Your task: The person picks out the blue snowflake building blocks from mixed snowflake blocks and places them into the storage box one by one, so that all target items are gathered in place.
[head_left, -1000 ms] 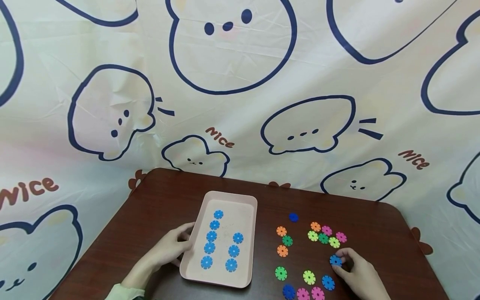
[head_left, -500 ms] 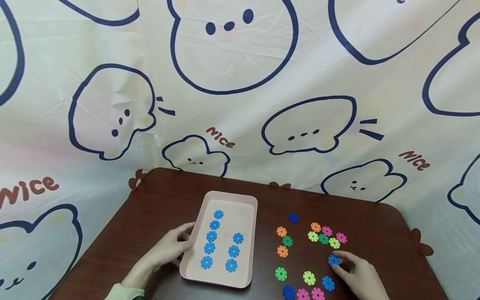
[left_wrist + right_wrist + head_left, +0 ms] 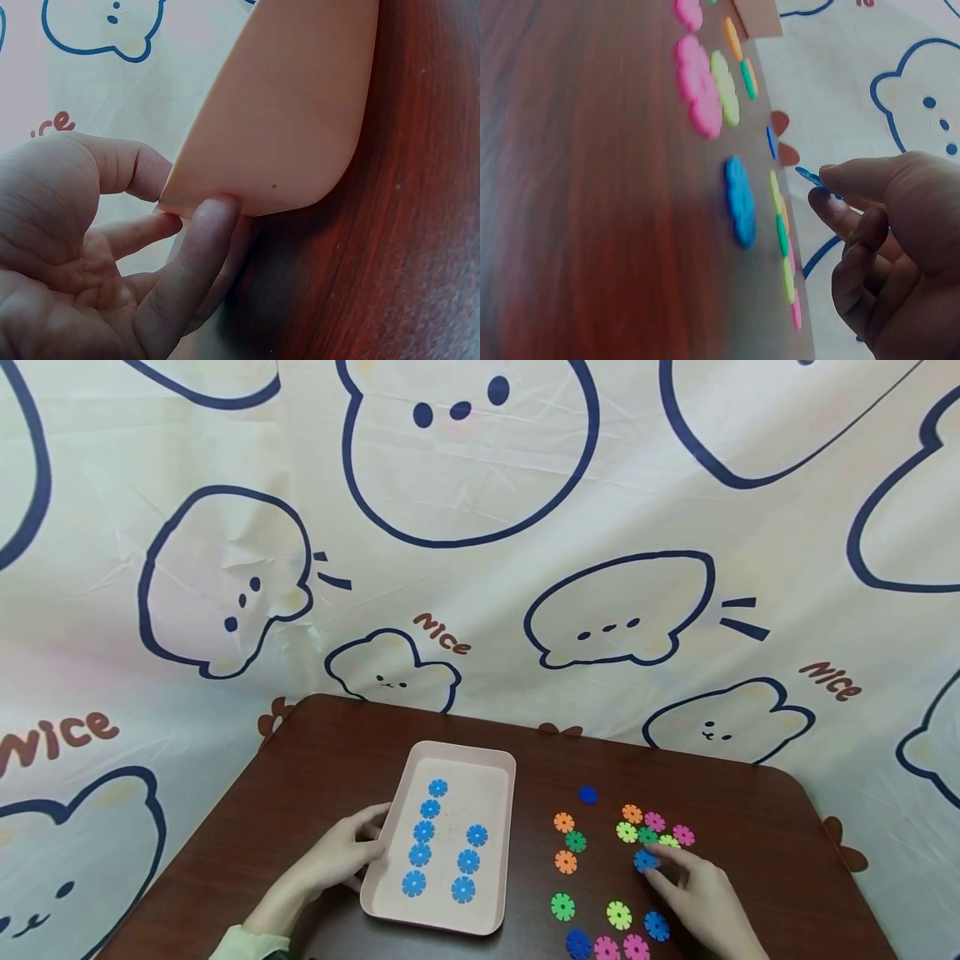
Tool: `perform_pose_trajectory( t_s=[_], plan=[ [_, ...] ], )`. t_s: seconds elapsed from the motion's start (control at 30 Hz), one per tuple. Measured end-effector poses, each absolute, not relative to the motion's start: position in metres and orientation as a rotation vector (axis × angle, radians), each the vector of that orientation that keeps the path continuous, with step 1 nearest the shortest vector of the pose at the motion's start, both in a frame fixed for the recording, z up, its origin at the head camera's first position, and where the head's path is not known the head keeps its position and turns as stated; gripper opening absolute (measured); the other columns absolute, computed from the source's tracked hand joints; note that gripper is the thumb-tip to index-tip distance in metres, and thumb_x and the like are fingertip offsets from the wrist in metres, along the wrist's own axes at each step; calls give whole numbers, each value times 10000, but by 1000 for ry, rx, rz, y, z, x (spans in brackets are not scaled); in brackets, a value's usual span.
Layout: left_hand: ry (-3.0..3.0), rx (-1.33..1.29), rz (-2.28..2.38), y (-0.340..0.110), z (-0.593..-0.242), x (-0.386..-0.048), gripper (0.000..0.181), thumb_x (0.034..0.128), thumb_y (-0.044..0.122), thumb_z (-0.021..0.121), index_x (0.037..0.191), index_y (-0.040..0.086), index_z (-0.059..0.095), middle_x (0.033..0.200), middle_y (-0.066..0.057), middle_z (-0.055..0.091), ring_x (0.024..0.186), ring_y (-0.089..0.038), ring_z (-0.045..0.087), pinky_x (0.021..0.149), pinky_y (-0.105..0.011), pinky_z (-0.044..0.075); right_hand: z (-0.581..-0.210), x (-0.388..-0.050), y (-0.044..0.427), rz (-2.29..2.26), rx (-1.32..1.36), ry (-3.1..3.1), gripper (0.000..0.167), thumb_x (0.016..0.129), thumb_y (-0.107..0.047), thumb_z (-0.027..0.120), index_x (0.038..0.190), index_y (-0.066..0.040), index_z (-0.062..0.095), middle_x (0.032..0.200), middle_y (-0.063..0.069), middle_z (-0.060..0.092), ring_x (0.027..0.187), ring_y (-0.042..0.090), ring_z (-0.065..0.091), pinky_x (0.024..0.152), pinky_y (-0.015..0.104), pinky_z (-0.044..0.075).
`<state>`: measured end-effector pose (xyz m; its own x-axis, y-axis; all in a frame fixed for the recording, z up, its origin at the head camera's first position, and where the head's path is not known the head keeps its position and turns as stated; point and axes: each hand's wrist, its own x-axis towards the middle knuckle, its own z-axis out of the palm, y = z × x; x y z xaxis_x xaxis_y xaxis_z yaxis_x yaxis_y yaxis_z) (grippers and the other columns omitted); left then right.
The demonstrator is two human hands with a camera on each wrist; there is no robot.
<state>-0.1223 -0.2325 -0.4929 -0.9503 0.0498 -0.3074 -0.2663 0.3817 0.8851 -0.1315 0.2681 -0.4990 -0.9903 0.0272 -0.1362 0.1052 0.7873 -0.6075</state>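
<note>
In the head view my left hand (image 3: pixel 339 853) grips the left edge of a pale pink tray (image 3: pixel 491 785). The left wrist view has thumb and fingers on either side of the tray wall (image 3: pixel 277 112). Blue notched plastic discs (image 3: pixel 423 832) lie in the tray in two columns, the left one longer. My right hand (image 3: pixel 703 897) pinches another blue notched disc (image 3: pixel 644 861) between thumb and index finger, above the table right of the tray. The right wrist view shows that held disc (image 3: pixel 807 176) tilted, nearly edge-on, its rear part hidden by the fingertips.
Loose discs in orange (image 3: pixel 566 862), green (image 3: pixel 562 907), yellow-green (image 3: pixel 618 914), pink (image 3: pixel 637 947) and dark blue (image 3: pixel 588 795) lie scattered on the brown table (image 3: pixel 337 760). One blue disc (image 3: pixel 657 926) lies near my right hand. A cartoon-printed cloth (image 3: pixel 480 593) hangs behind the table.
My right hand has moved left and slightly away from me with the blue disc, now partly covering a yellow-green one. The left hand and tray have stayed in place.
</note>
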Motion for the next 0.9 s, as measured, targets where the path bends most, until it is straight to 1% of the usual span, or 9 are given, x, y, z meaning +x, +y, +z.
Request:
perform_pose_trajectory(
  t_s=[0.1, 0.13, 0.23, 0.33, 0.53, 0.7, 0.83, 0.9],
  plan=[
    [2359, -183, 1597, -233, -493, -122, 646, 922, 71, 668, 1536, 59, 467, 1061, -154, 595, 793, -258, 682, 502, -463, 590, -496, -133, 257, -999, 80, 2854, 420, 932, -277, 785, 1320, -136, 709, 639, 31, 527, 542, 213, 469, 475, 282, 384],
    [2357, -185, 1598, -233, -493, -122, 646, 922, 69, 667, 1536, 60, 467, 1063, -156, 594, 793, -259, 682, 503, -463, 590, -495, -134, 253, -1007, 76, 2853, 403, 929, -263, 788, 1308, -148, 715, 661, 29, 558, 536, 212, 470, 469, 284, 387],
    [2356, -181, 1600, -233, -494, -122, 646, 920, 67, 666, 1535, 56, 467, 1064, -160, 590, 787, -260, 682, 502, -463, 590, -495, -136, 242, -1036, 47, 2857, 362, 918, -229, 798, 1268, -161, 731, 803, 8, 666, 521, 202, 471, 456, 291, 396],
    [2357, -188, 1597, -233, -493, -122, 642, 921, 63, 665, 1533, 61, 472, 1065, -163, 587, 786, -262, 680, 503, -462, 591, -495, -138, 231, -1082, 11, 2859, 329, 908, -192, 807, 1231, -183, 743, 1008, -18, 714, 521, 191, 471, 460, 292, 413],
    [2365, -187, 1596, -233, -493, -122, 636, 925, 69, 668, 1531, 62, 474, 1068, -154, 588, 786, -257, 678, 507, -459, 592, -494, -144, 211, -1179, -71, 2849, 288, 918, -197, 804, 1200, -222, 749, 1014, -35, 720, 506, 177, 457, 450, 290, 412],
    [2364, -185, 1594, -233, -492, -122, 634, 928, 72, 668, 1531, 59, 472, 1067, -154, 589, 793, -257, 677, 511, -455, 593, -492, -152, 192, -1255, -142, 2830, 287, 915, -213, 810, 1195, -228, 751, 999, -42, 713, 495, 173, 447, 432, 286, 395],
    [2348, -172, 1608, -233, -493, -121, 633, 930, 67, 660, 1533, 54, 467, 1077, -165, 587, 793, -262, 680, 509, -458, 593, -493, -159, 178, -1291, -185, 2819, 288, 908, -238, 819, 1187, -267, 754, 1001, -49, 722, 494, 166, 454, 425, 279, 386],
    [2341, -157, 1617, -234, -493, -121, 636, 930, 67, 659, 1534, 47, 462, 1082, -167, 588, 788, -261, 681, 505, -460, 592, -494, -162, 171, -1312, -211, 2805, 287, 914, -252, 814, 1194, -269, 754, 1013, -51, 724, 496, 165, 458, 421, 282, 386]
  ],
)
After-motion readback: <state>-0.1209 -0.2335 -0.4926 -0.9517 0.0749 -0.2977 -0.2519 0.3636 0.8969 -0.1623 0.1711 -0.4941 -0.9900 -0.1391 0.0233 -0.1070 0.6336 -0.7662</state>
